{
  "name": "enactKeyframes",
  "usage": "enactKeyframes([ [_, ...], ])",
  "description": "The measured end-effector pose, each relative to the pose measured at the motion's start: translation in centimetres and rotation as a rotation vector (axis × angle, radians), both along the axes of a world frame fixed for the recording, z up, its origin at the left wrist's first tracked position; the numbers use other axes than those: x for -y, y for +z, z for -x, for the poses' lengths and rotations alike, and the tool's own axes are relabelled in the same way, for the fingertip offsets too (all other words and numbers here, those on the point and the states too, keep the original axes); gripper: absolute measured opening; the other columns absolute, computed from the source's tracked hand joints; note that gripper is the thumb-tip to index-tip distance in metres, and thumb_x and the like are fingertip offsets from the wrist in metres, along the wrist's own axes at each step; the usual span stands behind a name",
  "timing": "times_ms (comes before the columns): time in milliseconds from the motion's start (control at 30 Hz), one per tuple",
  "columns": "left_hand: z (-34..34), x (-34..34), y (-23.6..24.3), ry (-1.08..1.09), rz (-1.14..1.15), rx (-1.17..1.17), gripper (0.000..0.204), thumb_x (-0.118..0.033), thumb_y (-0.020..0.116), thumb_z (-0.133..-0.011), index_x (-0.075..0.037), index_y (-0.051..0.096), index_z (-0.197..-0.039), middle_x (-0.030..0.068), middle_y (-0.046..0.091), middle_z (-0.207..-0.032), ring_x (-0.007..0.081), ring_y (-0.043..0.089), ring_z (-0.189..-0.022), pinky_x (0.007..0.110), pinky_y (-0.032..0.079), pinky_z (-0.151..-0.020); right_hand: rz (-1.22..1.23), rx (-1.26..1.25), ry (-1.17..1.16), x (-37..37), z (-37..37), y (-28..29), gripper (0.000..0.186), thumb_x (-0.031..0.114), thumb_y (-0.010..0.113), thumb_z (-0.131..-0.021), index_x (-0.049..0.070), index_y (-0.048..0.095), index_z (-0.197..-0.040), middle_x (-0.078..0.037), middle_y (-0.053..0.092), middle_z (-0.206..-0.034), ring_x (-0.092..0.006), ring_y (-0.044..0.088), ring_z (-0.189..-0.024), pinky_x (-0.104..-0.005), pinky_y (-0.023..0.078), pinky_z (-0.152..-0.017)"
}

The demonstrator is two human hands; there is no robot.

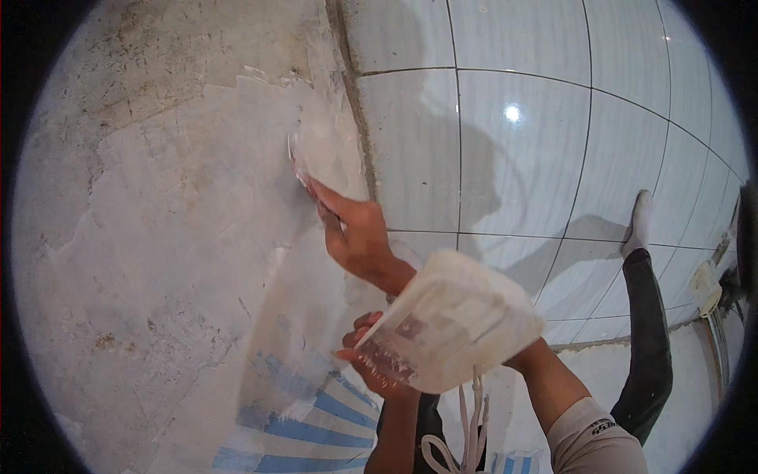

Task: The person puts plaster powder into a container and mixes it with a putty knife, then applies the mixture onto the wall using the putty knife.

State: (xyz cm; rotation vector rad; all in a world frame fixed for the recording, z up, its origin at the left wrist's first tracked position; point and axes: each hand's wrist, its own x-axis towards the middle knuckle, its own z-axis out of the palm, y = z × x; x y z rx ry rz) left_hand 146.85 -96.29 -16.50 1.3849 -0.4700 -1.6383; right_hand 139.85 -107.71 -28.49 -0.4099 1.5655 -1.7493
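Observation:
My right hand (359,241) is closed around a putty knife, its thin blade (298,166) seen nearly edge-on against the plastered surface (174,213). Smooth white filler (320,134) covers the surface around the blade, close to the tile edge. Below, my left hand (375,367) grips one side of a white translucent plastic tub (466,324). White smears and residue coat the tub. It is tilted and hides part of my right forearm.
Pale glossy tiles (521,158) with dark joints lie to the right, bordered by a rough strip (359,118). A socked foot (641,225) and dark-trousered leg (647,347) rest there. Blue stripes (316,426) mark the lower surface. White cords (474,426) hang below the tub.

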Motion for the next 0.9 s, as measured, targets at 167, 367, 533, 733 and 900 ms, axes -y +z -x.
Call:
enactKeyframes([
  [167,0.2,-0.2,0.5,-0.227,0.043,0.267,0.043,-0.051,0.036,-0.101,-0.012,0.054,-0.107,0.0114,0.052,-0.110,0.0217,0.052,-0.110,0.042,0.052,-0.095,0.090,0.420,-0.220,-2.5,2.6,-3.6,0.040,-0.007,0.060,-0.081,-0.005,0.060,-0.121,-0.005,0.066,-0.105,-0.0091,0.059,-0.090,-0.0272,0.048,-0.081],
  [367,0.5,-0.6,-0.5,-0.193,-0.026,0.214,0.042,-0.050,0.039,-0.100,-0.012,0.055,-0.108,0.0118,0.052,-0.113,0.0227,0.053,-0.111,0.042,0.052,-0.094,-0.216,0.100,-0.281,3.6,8.5,-13.7,0.032,0.003,0.054,-0.085,-0.002,0.064,-0.114,-0.016,0.070,-0.090,-0.0203,0.065,-0.083,-0.0313,0.048,-0.079],
  [533,-0.6,0.2,-1.2,-0.200,-0.138,0.337,0.049,-0.053,0.045,-0.097,-0.008,0.056,-0.111,0.0130,0.057,-0.112,0.0255,0.059,-0.103,0.044,0.053,-0.088,-0.362,0.020,-0.027,6.6,7.9,-13.3,0.043,0.002,0.052,-0.076,-0.001,0.063,-0.117,-0.025,0.069,-0.096,-0.0373,0.067,-0.093,-0.0403,0.049,-0.085],
  [733,-1.6,0.8,-2.3,-0.168,-0.226,0.208,0.056,-0.053,0.050,-0.095,-0.001,0.057,-0.113,0.0130,0.061,-0.109,0.0278,0.062,-0.098,0.045,0.053,-0.086,-0.221,0.070,-0.044,7.4,8.4,-7.4,0.038,0.000,0.052,-0.074,-0.005,0.064,-0.110,-0.023,0.068,-0.087,-0.0351,0.066,-0.081,-0.0394,0.050,-0.079],
  [900,-1.6,1.1,-3.4,-0.127,-0.222,0.066,0.057,-0.052,0.053,-0.094,0.001,0.057,-0.114,0.0152,0.062,-0.111,0.0284,0.062,-0.100,0.045,0.053,-0.088,0.038,0.448,-0.073,6.9,11.7,-4.3,0.028,-0.002,0.056,-0.077,-0.003,0.066,-0.103,-0.005,0.065,-0.078,-0.0110,0.057,-0.072,-0.0260,0.046,-0.068],
])
